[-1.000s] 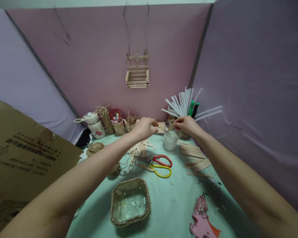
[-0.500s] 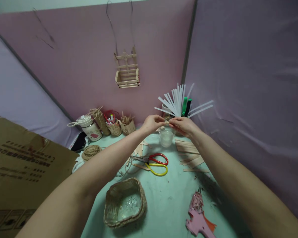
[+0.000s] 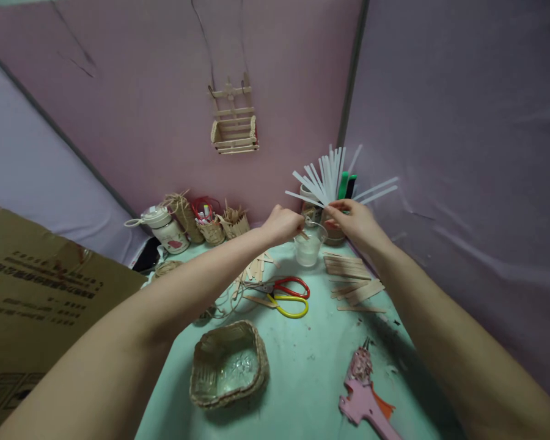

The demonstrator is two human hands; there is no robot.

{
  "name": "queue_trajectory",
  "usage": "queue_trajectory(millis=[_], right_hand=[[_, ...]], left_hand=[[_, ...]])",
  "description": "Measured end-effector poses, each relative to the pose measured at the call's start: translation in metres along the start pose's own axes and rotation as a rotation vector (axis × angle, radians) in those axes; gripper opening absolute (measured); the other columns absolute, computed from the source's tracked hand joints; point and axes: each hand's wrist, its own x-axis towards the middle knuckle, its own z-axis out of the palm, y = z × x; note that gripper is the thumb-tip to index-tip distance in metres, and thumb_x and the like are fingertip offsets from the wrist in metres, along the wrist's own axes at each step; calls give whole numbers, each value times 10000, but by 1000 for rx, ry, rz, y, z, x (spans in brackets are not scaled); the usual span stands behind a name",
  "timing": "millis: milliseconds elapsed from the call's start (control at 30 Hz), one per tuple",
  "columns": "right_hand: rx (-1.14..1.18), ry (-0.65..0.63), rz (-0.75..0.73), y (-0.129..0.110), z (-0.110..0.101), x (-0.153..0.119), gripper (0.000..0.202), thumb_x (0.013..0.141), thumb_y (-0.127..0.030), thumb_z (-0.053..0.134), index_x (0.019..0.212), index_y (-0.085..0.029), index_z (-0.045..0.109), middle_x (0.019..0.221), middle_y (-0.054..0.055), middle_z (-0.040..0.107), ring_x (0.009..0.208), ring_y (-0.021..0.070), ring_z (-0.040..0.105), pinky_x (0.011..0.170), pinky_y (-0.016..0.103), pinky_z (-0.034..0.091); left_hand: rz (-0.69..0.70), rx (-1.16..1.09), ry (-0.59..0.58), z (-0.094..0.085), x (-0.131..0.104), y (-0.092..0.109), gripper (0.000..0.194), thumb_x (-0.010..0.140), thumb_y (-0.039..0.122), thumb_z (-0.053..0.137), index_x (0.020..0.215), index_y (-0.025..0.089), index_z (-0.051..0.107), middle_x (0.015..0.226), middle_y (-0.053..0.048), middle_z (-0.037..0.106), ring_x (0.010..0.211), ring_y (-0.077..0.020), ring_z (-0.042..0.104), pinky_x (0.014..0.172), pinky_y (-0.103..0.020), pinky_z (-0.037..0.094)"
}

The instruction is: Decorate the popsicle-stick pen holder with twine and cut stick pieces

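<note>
Over the rim of a clear plastic cup (image 3: 308, 252), my left hand (image 3: 282, 225) is closed on a small wooden stick (image 3: 305, 235), whose tip points down into the cup. Whitish contents show inside the cup. My right hand (image 3: 355, 221) is just right of the cup, fingers curved and apart, at the lower ends of a fan of white glue sticks (image 3: 323, 177). I see nothing held in it. The brown holder (image 3: 333, 232) of those sticks is partly hidden behind the right hand.
Red-and-yellow-handled scissors (image 3: 292, 298), wooden sticks (image 3: 348, 267) and a pink glue gun (image 3: 364, 397) lie on the table. A rope-wrapped basket (image 3: 229, 366) stands in front. Behind are a bottle (image 3: 169, 232) and pen holder (image 3: 212, 232). A stick-built swing (image 3: 234, 134) hangs on the wall.
My hands have parted from where they met above the cup. The left lowered the stick toward the cup; the right moved right, to the glue sticks. The view tilted slightly.
</note>
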Motion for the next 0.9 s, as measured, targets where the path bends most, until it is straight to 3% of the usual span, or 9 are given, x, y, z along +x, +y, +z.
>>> queue_trajectory(millis=[200, 400, 600, 900], right_hand=[[64, -20, -34, -17, -10, -14, 207, 731, -322, 666, 855, -173, 594, 873, 36, 637, 622, 103, 628, 518, 186, 493], [138, -72, -21, -10, -16, -23, 236, 668, -362, 698, 791, -177, 618, 729, 10, 634, 585, 102, 597, 490, 185, 455], [157, -71, -21, -7, -24, -29, 233, 654, -378, 690, 751, -178, 621, 741, 25, 652, 565, 97, 569, 473, 186, 430], [141, -89, -33, 1, -27, -32, 242, 639, -402, 684, 710, -181, 617, 701, 17, 635, 559, 98, 545, 481, 200, 416]], left_hand=[[205, 223, -203, 13, 25, 16, 162, 588, 45, 610, 468, 144, 568, 666, -123, 677, 772, -224, 585, 850, -397, 265], [260, 291, -334, 28, 42, 22, 183, 547, 18, 615, 461, 176, 576, 669, -61, 680, 768, -199, 567, 787, -338, 339], [222, 285, -363, 31, 51, 26, 146, 528, 30, 640, 554, 174, 648, 691, -77, 681, 765, -227, 593, 745, -344, 378], [177, 231, -325, 32, 56, 29, 145, 554, 10, 615, 579, 144, 663, 795, -134, 696, 898, -262, 577, 862, -376, 332]])
